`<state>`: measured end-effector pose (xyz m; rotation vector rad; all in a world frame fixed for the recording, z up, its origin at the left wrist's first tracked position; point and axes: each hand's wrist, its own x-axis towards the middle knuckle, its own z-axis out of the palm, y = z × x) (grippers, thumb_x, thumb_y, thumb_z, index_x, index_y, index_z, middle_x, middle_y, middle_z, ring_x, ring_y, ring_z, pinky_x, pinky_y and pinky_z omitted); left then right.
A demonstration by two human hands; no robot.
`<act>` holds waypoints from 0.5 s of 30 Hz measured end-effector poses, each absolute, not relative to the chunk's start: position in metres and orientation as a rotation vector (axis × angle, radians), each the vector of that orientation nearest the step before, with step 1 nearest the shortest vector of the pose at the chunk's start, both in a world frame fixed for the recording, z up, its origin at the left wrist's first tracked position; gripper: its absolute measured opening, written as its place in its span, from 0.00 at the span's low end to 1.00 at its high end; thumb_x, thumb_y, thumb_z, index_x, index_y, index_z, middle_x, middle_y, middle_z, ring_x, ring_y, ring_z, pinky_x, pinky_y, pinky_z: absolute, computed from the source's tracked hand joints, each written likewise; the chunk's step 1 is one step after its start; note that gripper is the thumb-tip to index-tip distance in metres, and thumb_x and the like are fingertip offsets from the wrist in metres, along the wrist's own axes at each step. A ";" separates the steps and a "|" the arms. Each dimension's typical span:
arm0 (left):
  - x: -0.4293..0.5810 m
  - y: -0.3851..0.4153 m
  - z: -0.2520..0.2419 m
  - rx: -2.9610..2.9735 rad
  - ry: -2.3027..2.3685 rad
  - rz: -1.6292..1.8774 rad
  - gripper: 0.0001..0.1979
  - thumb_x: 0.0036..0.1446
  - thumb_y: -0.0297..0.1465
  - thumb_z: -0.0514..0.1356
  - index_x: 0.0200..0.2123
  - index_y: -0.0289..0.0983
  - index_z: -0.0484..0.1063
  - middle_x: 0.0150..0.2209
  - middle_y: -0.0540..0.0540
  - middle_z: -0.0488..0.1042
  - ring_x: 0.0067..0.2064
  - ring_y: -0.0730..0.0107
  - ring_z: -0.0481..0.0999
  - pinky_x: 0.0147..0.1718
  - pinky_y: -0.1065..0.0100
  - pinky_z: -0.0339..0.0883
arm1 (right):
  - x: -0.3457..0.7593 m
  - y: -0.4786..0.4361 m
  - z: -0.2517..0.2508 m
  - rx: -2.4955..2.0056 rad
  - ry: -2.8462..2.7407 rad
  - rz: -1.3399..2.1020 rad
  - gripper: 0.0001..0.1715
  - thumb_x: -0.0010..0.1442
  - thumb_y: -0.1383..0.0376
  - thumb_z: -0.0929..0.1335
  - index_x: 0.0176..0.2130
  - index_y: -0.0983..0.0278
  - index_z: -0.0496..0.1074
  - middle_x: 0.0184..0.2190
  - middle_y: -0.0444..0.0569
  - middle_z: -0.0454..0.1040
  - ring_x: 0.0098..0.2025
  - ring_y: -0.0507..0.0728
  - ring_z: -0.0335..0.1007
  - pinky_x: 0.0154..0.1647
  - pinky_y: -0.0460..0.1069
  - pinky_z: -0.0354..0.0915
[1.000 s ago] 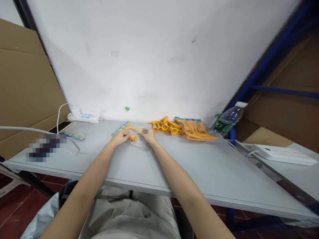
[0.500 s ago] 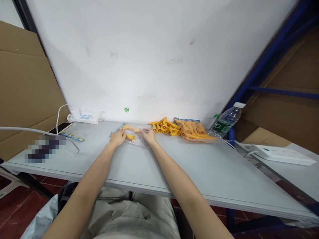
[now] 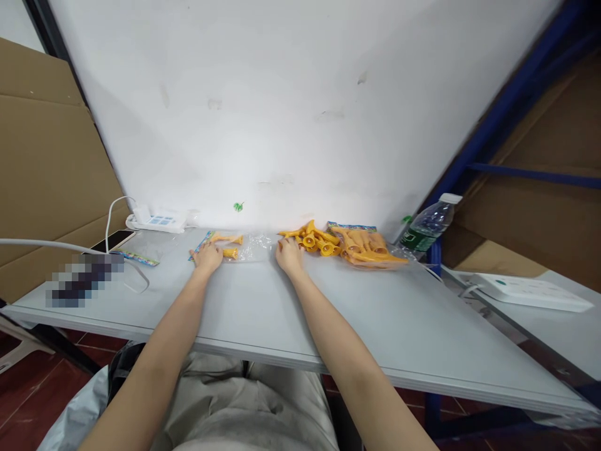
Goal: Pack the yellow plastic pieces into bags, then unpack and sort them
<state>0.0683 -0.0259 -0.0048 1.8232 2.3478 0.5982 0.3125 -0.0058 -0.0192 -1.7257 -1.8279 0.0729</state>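
Note:
A clear plastic bag (image 3: pixel 257 247) with a colourful printed header lies flat on the table, two yellow toy horns (image 3: pixel 230 253) inside its left part. My left hand (image 3: pixel 208 255) grips the header end of this bag, fingers bent over it. At the left edge of a loose pile of yellow toy horns (image 3: pixel 327 248), my right hand (image 3: pixel 290 255) has its fingers curled round one horn; the back of the hand hides most of it.
Right of the pile lies a filled bag of orange-yellow horns (image 3: pixel 366 250), with a water bottle (image 3: pixel 427 223) leaning behind it. At left are a flat header bag (image 3: pixel 141 258), a phone (image 3: pixel 113 241), a white cable (image 3: pixel 47 243) and a power strip (image 3: pixel 157 220).
The bag has slid left with my left hand. My right hand has let go of the horn at the bag and moved right to the loose pile. Both horns now lie inside the bag's left part.

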 end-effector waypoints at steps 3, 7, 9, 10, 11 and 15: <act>0.067 -0.025 -0.004 1.788 2.392 0.618 0.24 0.61 0.32 0.44 0.55 0.39 0.70 0.60 0.36 0.68 0.62 0.51 0.65 0.63 0.37 0.43 | 0.312 -0.002 -0.019 -1.528 -1.839 0.183 0.24 0.64 0.67 0.56 0.51 0.68 0.73 0.49 0.58 0.72 0.51 0.60 0.67 0.53 0.54 0.62; 0.067 -0.024 -0.005 1.745 2.424 0.633 0.24 0.60 0.31 0.45 0.55 0.39 0.72 0.58 0.36 0.70 0.60 0.50 0.67 0.63 0.38 0.44 | 0.314 0.000 -0.024 -1.526 -1.924 0.153 0.28 0.57 0.75 0.59 0.54 0.64 0.72 0.56 0.55 0.70 0.58 0.60 0.62 0.58 0.54 0.59; 0.066 -0.024 -0.006 1.729 2.426 0.653 0.24 0.60 0.30 0.45 0.55 0.39 0.71 0.59 0.36 0.69 0.61 0.50 0.67 0.63 0.38 0.45 | 0.314 -0.003 -0.026 -1.574 -2.028 0.161 0.28 0.56 0.75 0.60 0.53 0.60 0.73 0.58 0.52 0.69 0.60 0.61 0.59 0.60 0.58 0.56; 0.066 -0.024 -0.006 1.724 2.428 0.664 0.24 0.60 0.30 0.45 0.55 0.39 0.71 0.59 0.36 0.69 0.60 0.50 0.67 0.63 0.38 0.45 | 0.314 -0.004 -0.026 -1.592 -2.069 0.164 0.27 0.56 0.75 0.61 0.52 0.59 0.73 0.58 0.51 0.69 0.61 0.61 0.58 0.61 0.60 0.54; 0.066 -0.024 -0.006 1.720 2.431 0.672 0.24 0.60 0.30 0.45 0.55 0.40 0.71 0.59 0.36 0.69 0.60 0.50 0.67 0.63 0.38 0.45 | 0.313 -0.006 -0.026 -1.609 -2.095 0.153 0.26 0.57 0.75 0.60 0.51 0.59 0.74 0.58 0.51 0.70 0.61 0.62 0.58 0.62 0.62 0.51; 0.066 -0.025 -0.004 1.701 2.459 0.672 0.23 0.59 0.31 0.46 0.54 0.37 0.71 0.58 0.35 0.70 0.61 0.49 0.66 0.63 0.39 0.45 | 0.312 -0.011 -0.019 -1.717 -2.037 0.002 0.21 0.58 0.75 0.60 0.45 0.65 0.75 0.52 0.58 0.73 0.59 0.64 0.58 0.63 0.66 0.43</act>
